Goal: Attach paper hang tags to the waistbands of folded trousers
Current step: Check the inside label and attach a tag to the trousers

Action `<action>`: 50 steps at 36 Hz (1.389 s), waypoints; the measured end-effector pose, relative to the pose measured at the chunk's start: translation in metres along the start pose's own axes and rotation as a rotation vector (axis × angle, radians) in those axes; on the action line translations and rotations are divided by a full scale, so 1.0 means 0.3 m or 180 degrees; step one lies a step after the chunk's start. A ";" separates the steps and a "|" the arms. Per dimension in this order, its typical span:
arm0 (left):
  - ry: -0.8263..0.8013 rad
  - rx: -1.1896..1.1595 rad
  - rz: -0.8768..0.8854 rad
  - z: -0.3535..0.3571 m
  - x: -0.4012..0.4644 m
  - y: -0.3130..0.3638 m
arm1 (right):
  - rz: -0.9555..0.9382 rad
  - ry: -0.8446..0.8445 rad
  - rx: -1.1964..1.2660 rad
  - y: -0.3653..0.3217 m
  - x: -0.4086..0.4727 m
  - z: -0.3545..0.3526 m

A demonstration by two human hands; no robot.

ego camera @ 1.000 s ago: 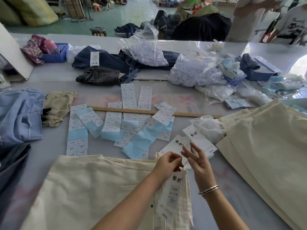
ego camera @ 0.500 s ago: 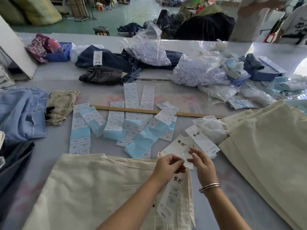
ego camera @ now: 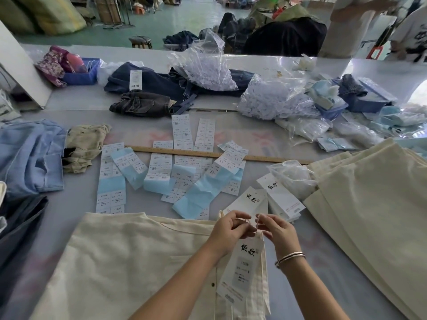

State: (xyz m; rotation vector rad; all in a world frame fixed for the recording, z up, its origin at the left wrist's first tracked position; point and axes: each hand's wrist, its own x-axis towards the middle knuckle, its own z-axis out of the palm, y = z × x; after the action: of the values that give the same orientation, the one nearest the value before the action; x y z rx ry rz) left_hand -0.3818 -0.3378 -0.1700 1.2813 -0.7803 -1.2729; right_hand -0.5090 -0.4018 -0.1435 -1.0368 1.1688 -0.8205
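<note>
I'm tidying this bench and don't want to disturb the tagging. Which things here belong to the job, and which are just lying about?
In use:
left hand and right hand, pinching at the top of the hang tag
cream trousers
spare hang tags
stack of cream trousers

Lying about:
wooden ruler
dark jeans
blue shirt
</note>
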 end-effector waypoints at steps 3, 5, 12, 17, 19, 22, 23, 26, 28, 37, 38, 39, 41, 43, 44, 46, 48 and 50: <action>0.0021 -0.0018 0.0136 -0.005 -0.005 -0.009 | -0.0050 -0.0099 -0.0122 0.006 -0.008 0.004; -0.0027 0.0021 0.0230 -0.002 -0.005 -0.015 | -0.0055 -0.0127 -0.0130 0.009 -0.017 0.012; -0.0031 0.0110 0.0301 0.005 -0.004 -0.022 | 0.0061 -0.0176 -0.0091 -0.003 -0.025 0.029; -0.0002 0.0245 0.0416 0.008 -0.004 -0.032 | 0.0111 -0.0277 -0.0221 0.000 -0.021 0.023; 0.0022 0.0235 0.0460 0.009 -0.005 -0.037 | 0.0127 -0.0298 -0.0187 0.004 -0.021 0.022; 0.0068 0.0203 0.0519 0.013 -0.007 -0.041 | 0.0215 -0.0273 -0.0031 0.007 -0.025 0.018; 0.0070 0.0184 0.0526 0.014 -0.008 -0.040 | 0.0267 -0.0269 0.0069 0.007 -0.028 0.017; 0.0016 0.0177 0.0528 0.015 -0.012 -0.036 | 0.0411 -0.0260 0.0358 0.011 -0.038 0.015; 0.0000 0.0195 0.0518 0.017 -0.015 -0.033 | 0.0461 -0.0250 0.0455 0.016 -0.040 0.017; 0.0008 0.0202 0.0568 0.020 -0.026 -0.023 | 0.0426 -0.0260 0.0596 0.019 -0.048 0.030; 0.0013 0.0181 0.0569 0.019 -0.025 -0.023 | 0.0424 -0.0265 0.0617 0.019 -0.050 0.032; 0.0024 0.0161 0.0572 0.019 -0.025 -0.022 | 0.0425 -0.0268 0.0645 0.018 -0.050 0.033; 0.0063 0.0121 0.0572 0.021 -0.021 -0.025 | 0.0419 -0.0243 0.0697 0.019 -0.050 0.036; 0.0099 0.0087 0.0563 0.023 -0.018 -0.031 | 0.0400 -0.0212 0.0768 0.020 -0.050 0.039; 0.0112 0.0083 0.0561 0.023 -0.017 -0.033 | 0.0398 -0.0201 0.0815 0.021 -0.050 0.041; 0.0134 0.0088 0.0566 0.025 -0.015 -0.036 | 0.0403 -0.0176 0.0864 0.022 -0.052 0.043; 0.0156 0.0088 0.0576 0.026 -0.013 -0.037 | 0.0399 -0.0145 0.0846 0.023 -0.054 0.043; 0.0170 0.0092 0.0578 0.025 -0.013 -0.037 | 0.0394 -0.0118 0.0845 0.024 -0.056 0.043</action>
State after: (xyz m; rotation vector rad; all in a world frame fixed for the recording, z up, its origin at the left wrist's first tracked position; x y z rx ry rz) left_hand -0.3925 -0.3341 -0.1782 1.2329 -0.8594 -1.0814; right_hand -0.5002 -0.3813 -0.1438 -0.7512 1.0491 -0.8296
